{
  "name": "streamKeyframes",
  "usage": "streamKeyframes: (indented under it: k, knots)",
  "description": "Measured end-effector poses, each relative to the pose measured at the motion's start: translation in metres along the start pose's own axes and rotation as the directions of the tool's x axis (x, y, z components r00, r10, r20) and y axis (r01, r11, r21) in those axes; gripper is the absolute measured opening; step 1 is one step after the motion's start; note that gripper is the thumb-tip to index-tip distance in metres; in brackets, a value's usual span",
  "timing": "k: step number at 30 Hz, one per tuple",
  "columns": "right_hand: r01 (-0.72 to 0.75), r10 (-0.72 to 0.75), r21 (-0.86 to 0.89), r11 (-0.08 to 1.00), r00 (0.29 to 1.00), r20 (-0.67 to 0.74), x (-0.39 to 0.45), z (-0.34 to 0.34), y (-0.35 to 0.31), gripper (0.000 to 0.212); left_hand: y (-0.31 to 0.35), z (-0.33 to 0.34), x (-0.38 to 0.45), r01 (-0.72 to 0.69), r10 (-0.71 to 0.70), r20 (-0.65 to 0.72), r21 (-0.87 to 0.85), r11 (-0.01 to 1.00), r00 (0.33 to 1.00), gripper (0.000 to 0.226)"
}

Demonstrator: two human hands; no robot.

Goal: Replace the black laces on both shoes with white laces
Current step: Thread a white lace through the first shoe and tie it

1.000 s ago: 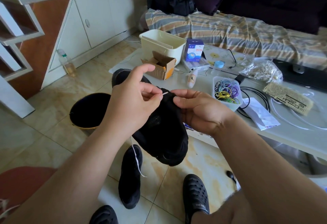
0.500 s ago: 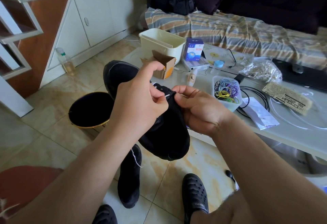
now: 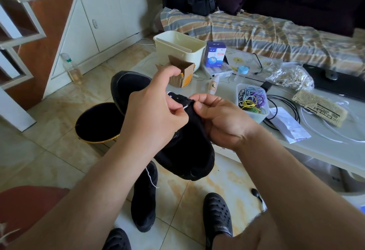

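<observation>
Head view: you hold black shoe (image 3: 183,151) in air, just left of table (image 3: 335,147). Your left hand (image 3: 156,115), fingers curled, pinches white lace (image 3: 184,107) at shoe's top edge. Your right hand (image 3: 223,117) grips shoe, thumb and forefinger at lace tip. Lace tail dangles below shoe. Second black shoe (image 3: 144,200) lies on floor beneath, left of table.

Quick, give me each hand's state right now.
Left hand: fingers pinch the thin white lace.
Right hand: fingers grip the black fabric shoe.
</observation>
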State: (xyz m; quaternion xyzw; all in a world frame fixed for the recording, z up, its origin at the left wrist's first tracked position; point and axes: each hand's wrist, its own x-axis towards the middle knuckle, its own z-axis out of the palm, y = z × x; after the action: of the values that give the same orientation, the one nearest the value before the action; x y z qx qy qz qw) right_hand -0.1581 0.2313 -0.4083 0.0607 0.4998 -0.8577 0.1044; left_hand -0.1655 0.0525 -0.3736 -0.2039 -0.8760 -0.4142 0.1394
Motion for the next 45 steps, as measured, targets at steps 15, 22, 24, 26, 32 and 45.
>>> streamKeyframes:
  k: [15,22,24,26,32,45]
  knots:
    - [0.131,-0.325,-0.588,0.798,0.916,-0.236,0.006,0.010,0.013,0.013,-0.012,0.015,-0.002,-0.047,0.046,0.058,0.023,0.999,0.997,0.074]
    - [0.097,-0.329,-0.496,0.863,0.852,-0.406,0.002,0.006,-0.001,0.014,-0.032,-0.003,0.007,0.008,-0.011,0.102,0.036,0.999,0.995,0.047]
    - [0.095,-0.206,-0.264,0.960,0.878,-0.432,0.001,0.002,-0.009,0.015,-0.038,-0.005,0.006,-0.051,0.042,0.144,0.061,0.997,0.989,0.039]
    - [0.084,-0.127,-0.125,0.989,0.906,-0.403,0.001,0.002,-0.011,0.018,-0.041,0.001,0.003,-0.112,0.090,0.170,0.120,0.986,0.981,0.031]
    - [0.051,-0.075,-0.063,0.997,0.886,-0.458,0.003,0.002,-0.012,0.016,-0.037,0.010,0.006,-0.163,0.126,0.222,0.157,0.974,0.967,0.033]
    - [-0.011,-0.106,-0.205,0.979,0.831,-0.546,0.011,0.001,-0.003,0.013,-0.051,0.034,0.002,-0.199,0.152,0.146,0.397,0.896,0.978,0.012]
